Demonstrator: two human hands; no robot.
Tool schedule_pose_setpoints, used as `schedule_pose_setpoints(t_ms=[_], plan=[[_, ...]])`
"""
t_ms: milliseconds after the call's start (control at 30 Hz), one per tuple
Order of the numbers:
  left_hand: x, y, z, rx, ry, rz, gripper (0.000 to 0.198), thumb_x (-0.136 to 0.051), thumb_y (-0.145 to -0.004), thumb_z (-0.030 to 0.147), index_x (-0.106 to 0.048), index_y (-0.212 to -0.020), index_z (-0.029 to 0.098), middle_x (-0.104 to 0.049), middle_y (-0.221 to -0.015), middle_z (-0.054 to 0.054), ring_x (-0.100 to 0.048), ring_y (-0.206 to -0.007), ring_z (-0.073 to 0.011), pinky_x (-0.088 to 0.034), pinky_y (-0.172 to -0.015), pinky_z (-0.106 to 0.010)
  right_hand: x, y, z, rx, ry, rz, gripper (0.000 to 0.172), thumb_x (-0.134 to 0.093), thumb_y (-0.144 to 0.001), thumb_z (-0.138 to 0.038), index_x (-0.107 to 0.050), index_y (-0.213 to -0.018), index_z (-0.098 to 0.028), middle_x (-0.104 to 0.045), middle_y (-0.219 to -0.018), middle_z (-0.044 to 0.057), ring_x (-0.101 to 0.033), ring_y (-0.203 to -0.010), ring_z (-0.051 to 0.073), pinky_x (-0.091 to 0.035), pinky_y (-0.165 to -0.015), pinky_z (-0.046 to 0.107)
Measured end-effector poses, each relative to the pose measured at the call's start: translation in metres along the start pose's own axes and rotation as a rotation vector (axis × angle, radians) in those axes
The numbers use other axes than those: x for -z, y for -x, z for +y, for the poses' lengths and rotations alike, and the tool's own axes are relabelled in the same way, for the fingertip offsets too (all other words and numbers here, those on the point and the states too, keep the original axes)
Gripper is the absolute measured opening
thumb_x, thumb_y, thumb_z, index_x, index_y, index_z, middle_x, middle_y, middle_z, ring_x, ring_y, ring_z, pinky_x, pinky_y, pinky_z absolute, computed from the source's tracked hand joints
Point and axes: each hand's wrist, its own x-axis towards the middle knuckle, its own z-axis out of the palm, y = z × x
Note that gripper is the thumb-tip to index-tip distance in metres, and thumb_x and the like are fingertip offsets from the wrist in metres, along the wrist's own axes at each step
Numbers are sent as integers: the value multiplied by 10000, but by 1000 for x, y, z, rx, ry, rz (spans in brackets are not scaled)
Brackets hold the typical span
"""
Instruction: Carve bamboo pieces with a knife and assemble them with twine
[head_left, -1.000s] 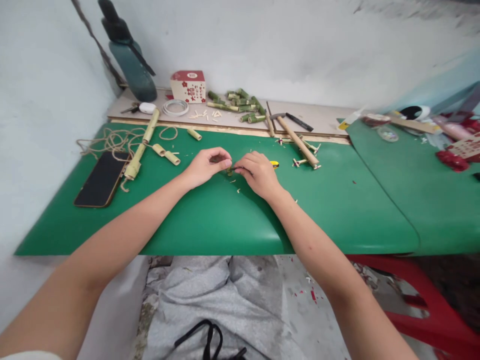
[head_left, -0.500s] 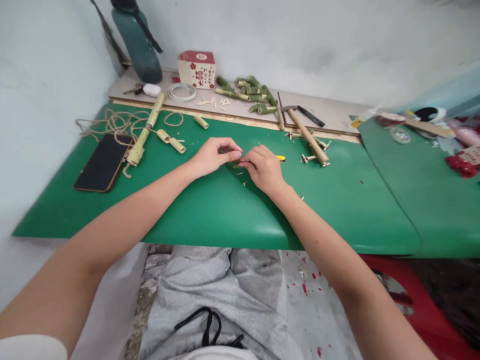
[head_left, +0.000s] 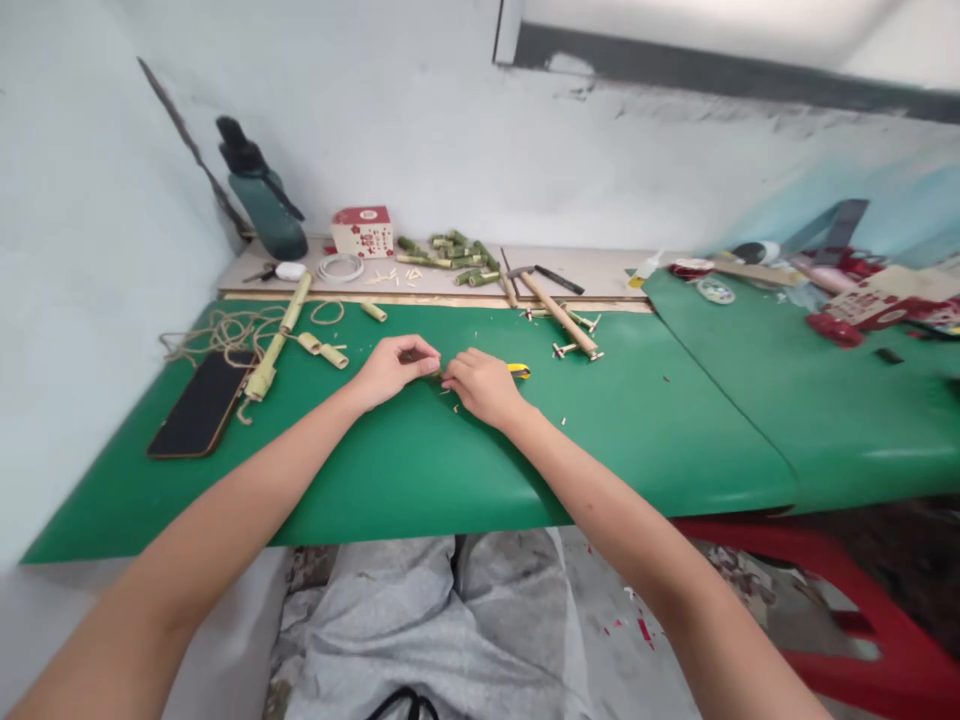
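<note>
Near the middle of the green mat [head_left: 360, 500], my two hands meet fingertip to fingertip. My left hand [head_left: 394, 372] has thumb and forefinger pinched together on a small piece that is mostly hidden. Beside it, my right hand [head_left: 484, 386] is closed, its fingertips pressed at the same spot; what they grip is too small to name. A yellow-handled cutter [head_left: 519, 371] sticks out behind the right hand; whether it is held or lies on the mat I cannot tell. Pale shavings [head_left: 456, 408] lie just below the fingers.
At left are a phone [head_left: 202, 405], tangled twine [head_left: 225, 335] and bamboo tubes [head_left: 321, 350]. A hammer [head_left: 559, 312] lies across small bamboo pieces at right. Along the back board stand a bottle [head_left: 270, 215], a box [head_left: 363, 233] and cut green bamboo [head_left: 457, 255].
The view has tilted up and turned right, so everything sits lower and farther left. My hands keep nearly the same pinch in the same place on the mat.
</note>
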Motion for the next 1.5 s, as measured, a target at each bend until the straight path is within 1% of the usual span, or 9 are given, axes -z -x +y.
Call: schedule_pose_setpoints(t_ms=[167, 467, 633, 733, 900, 1033, 1300, 1400, 1500], plan=[[2, 0, 3, 18, -11, -41, 484, -866, -767, 628, -827, -943, 178, -829, -911, -79, -725, -786, -191, -584, -814, -349, 1, 4, 9, 37, -13, 140, 272, -522, -1112, -300, -711, -936, -215, -712, -899, 83, -532, -867, 243, -374, -790, 369], [4, -2, 2, -4, -12, -36, 489, -793, -860, 649, -837, -1042, 197, -843, -1015, -100, -757, -918, -216, -592, -905, -363, 1, 1, 12, 24, -161, 45, 95, -663, -1037, -252, -740, -984, -232, -769, -981, 65, -598, -930, 243, -360, -820, 376], [4, -2, 0, 8, 45, -36, 516, -795, -858, 665, -820, -1065, 193, -838, -1017, -111, -765, -900, -211, -597, -902, -358, 5, 2, 11, -8, -166, 63, 73, -684, -1015, -242, -739, -967, -240, -778, -973, 63, -626, -944, 252, -387, -854, 389], [4, -1, 0, 65, 158, 23, 583, -813, -819, 707, -797, -1070, 181, -826, -971, -110, -762, -865, -205, -615, -872, -359, 11, 4, 14, -110, -184, 199, 111, -645, -1030, -275, -722, -961, -236, -776, -976, 76, -657, -959, 265, -446, -899, 417], [5, -2, 0, 146, 257, 105, 612, -832, -785, 731, -775, -1037, 177, -802, -944, -96, -747, -847, -193, -629, -825, -339, 18, 8, 33, -456, -361, 647, 253, -505, -1091, -496, -618, -1154, -279, -732, -968, 50, -719, -911, 236, -568, -866, 405], [6, -2, 1, 149, 251, 87, 609, -843, -776, 728, -777, -1017, 172, -801, -916, -97, -736, -810, -193, -628, -803, -340, 19, 6, 50, -492, -542, 859, 356, -537, -1049, -630, -541, -1151, -290, -692, -896, 21, -727, -856, 202, -605, -844, 381], [4, 0, 8, 191, 260, 98, 642, -876, -706, 753, -791, -968, 174, -795, -876, -84, -716, -783, -178, -620, -802, -322, 11, 5, 84, -609, -608, 1009, 387, -542, -1016, -635, -563, -1103, -259, -644, -847, -14, -626, -698, 139, -542, -696, 295], [4, 0, 9, 209, 267, 106, 658, -891, -667, 766, -795, -947, 178, -793, -864, -77, -710, -780, -174, -617, -799, -317, 9, 6, 84, -580, -646, 1001, 356, -567, -1009, -582, -580, -1155, -258, -691, -927, 8, -623, -717, 133, -536, -685, 283], [4, 0, 9, 210, 269, 107, 660, -895, -653, 769, -796, -937, 181, -792, -855, -73, -703, -764, -170, -612, -790, -317, 8, 6, 77, -557, -733, 938, 344, -552, -1022, -578, -603, -1117, -251, -673, -860, -6, -552, -602, 106, -459, -553, 242]])
